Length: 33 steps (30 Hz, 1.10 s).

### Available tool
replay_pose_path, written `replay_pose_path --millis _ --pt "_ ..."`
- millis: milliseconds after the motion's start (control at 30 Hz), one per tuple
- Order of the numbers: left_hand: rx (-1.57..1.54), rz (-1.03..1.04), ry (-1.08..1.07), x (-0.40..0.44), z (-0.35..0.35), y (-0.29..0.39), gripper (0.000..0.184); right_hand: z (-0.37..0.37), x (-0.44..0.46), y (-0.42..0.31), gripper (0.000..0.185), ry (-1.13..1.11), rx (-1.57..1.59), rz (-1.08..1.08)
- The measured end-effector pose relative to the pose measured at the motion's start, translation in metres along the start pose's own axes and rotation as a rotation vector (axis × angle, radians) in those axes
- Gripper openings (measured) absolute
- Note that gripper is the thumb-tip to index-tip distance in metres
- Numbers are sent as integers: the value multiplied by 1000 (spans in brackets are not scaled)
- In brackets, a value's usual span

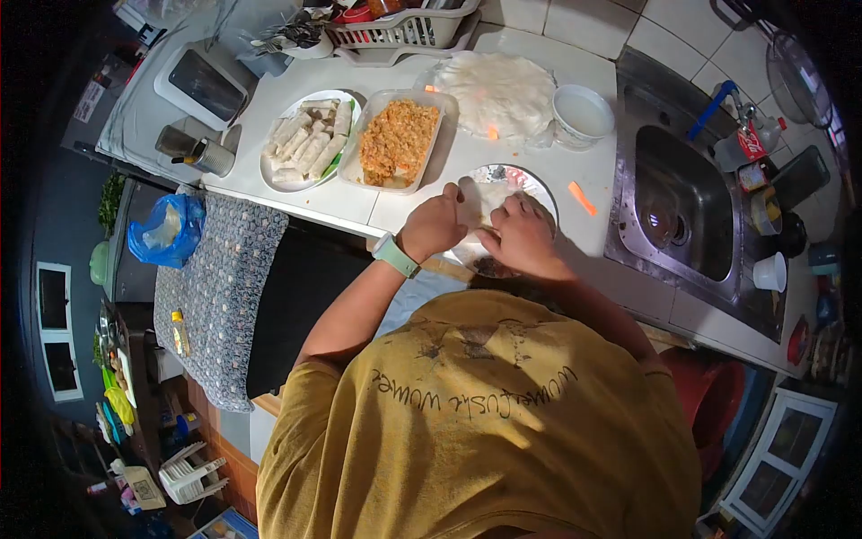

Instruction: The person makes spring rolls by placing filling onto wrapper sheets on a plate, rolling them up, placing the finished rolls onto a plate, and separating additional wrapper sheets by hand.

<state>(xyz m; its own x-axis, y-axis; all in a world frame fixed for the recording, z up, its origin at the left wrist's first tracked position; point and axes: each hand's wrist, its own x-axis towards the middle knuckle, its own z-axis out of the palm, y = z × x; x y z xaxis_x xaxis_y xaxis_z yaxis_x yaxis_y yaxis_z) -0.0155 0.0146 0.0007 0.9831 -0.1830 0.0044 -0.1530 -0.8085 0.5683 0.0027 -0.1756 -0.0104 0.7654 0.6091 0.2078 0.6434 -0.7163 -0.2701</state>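
A round plate [541, 186] with a patterned rim lies near the counter's front edge, and a thin white spring roll wrapper [488, 194] is spread on it. My left hand [433, 222], with a pale green watch on the wrist, pinches the wrapper's left side. From the right, my right hand [523, 235] bends over the plate with curled fingers on the wrapper; the fingertips are partly hidden. Behind the hands stands a clear tub of orange-brown filling [400, 135]. Left of it, rolled spring rolls [310, 144] are piled on a white plate [268, 171].
A stack of round wrappers [494, 90] lies on plastic at the back, beside a white tub of pale liquid [582, 117]. An orange strip [582, 198] rests right of the plate. The steel sink [687, 202] is at the right, a dish rack [404, 31] behind.
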Motion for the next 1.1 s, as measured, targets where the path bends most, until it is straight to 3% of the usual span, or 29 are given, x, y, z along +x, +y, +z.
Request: replay_pose_path --millis 233,367,433,567,667,733,900,1000,1100 --pt "-226 -39 180 -9 15 28 46 -4 3 -5 27 -45 7 59" --pt "-245 -31 154 -11 13 44 48 -3 1 5 25 -20 38 5" --pt "-331 49 239 -12 21 47 43 -9 0 10 25 -72 91 -16" --pt "-389 86 151 -12 38 41 36 -24 0 26 27 -106 217 -114" --pt "-203 172 136 -14 46 37 33 -29 7 35 26 -254 326 -137" --pt "-40 282 144 -17 39 44 30 -11 13 43 21 -190 417 28" --pt "77 324 124 -17 43 45 33 9 43 43 27 25 387 11" --pt "128 328 60 -17 42 44 35 28 64 46 27 5 201 108" --pt "128 298 18 -18 36 46 38 29 68 47 24 59 151 56"
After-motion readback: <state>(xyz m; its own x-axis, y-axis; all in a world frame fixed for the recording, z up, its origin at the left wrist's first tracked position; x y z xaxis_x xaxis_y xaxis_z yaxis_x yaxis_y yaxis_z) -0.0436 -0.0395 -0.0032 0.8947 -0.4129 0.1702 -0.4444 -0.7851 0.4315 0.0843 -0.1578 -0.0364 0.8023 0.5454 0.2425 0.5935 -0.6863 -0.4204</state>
